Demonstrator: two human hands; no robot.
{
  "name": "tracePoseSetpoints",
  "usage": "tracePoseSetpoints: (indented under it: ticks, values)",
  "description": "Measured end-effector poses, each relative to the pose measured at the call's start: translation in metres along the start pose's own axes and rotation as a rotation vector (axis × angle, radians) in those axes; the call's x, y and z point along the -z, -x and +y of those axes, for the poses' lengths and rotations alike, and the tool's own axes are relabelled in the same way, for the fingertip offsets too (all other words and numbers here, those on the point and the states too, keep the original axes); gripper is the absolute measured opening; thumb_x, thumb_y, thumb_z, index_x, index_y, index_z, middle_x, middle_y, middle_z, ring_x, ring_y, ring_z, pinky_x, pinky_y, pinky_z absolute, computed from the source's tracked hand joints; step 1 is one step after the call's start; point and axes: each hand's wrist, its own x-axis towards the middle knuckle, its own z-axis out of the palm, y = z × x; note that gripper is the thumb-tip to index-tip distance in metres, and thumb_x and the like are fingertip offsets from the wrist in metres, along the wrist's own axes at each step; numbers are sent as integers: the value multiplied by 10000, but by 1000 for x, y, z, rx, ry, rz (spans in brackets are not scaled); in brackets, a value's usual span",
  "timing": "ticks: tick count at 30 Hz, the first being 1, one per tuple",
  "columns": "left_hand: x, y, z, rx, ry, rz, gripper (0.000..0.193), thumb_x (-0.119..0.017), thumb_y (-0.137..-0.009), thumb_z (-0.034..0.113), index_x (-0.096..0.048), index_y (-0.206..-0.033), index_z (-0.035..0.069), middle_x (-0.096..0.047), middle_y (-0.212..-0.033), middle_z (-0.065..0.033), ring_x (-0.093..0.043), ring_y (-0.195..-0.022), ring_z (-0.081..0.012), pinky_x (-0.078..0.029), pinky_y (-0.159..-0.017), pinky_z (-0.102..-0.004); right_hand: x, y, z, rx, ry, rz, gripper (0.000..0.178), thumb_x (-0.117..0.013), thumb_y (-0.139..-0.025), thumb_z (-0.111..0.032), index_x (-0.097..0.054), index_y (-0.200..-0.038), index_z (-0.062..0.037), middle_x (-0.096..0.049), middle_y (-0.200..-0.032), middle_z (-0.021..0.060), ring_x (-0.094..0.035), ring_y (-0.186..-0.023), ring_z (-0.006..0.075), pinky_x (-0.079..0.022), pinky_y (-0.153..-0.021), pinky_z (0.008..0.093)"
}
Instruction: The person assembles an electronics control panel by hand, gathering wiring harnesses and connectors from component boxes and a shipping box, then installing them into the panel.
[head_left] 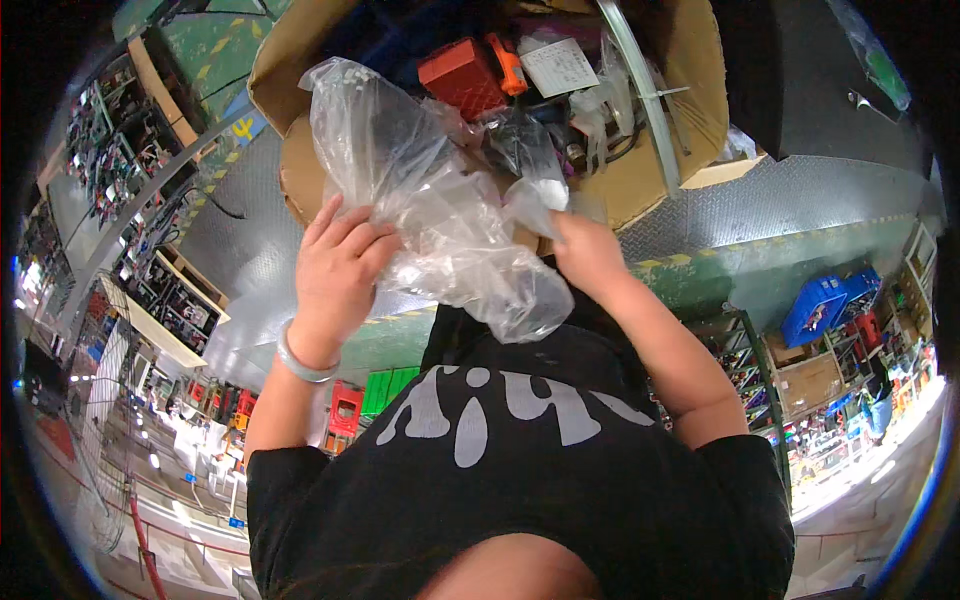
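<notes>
Clear plastic bag (440, 210) at frame centre, crumpled, in front of cardboard box (702, 70); right hand (592, 258) pinching bag's right side; left hand (345, 262) fingers spread against left side, firm grip or not, cannot tell; wide hold probably keeps film spread; box, upper centre, corrals red crate (452, 76), paper slip (560, 68)

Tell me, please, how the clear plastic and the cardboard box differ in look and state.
The plastic is see-through and colourless; the box is brown and opaque. The plastic is limp and crumpled, while the box has stiffer walls. The box looks larger than the plastic. Both are in front of the person.
</notes>
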Motion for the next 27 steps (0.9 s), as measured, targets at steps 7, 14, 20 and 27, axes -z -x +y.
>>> tracePoseSetpoints:
  ticks: [7,14,20,27]
  values:
    - [3,19,-5,27,38,-24,261,-572,-627,14,-639,-863,104,-630,-939,2,-563,-1000,-213,-390,-974,-431,85,27,11,-503,-1194,288,190,-557,-863,-119,-602,-1004,1,-607,-843,18,-505,-644,79,-373,-528,221]
    - [3,24,-4,44,56,-13,243,-576,-639,38,-633,-867,101,-633,-944,2,-572,-983,-211,-413,-910,-402,109,31,14,-365,-1512,298,249,-561,-872,-105,-545,-1106,-20,-591,-965,52,-536,-713,113,-396,-548,234]
    - [5,24,-2,-9,37,46,202,-566,-673,101,-632,-864,112,-631,-931,7,-580,-955,-194,-429,-853,-355,148,4,-30,-48,-256,458,619,-684,-776,-260,-422,-1265,15,-530,-1183,165,-531,-1051,278,-427,-878,378]
    - [-5,-4,8,-89,54,-1,210,-557,-694,134,-595,-899,109,-615,-942,-18,-579,-921,-208,-433,-815,-359,50,3,-118,335,-141,-100,983,-784,-621,-323,-251,-1379,5,-365,-1346,239,-363,-1254,376,-305,-1035,430]
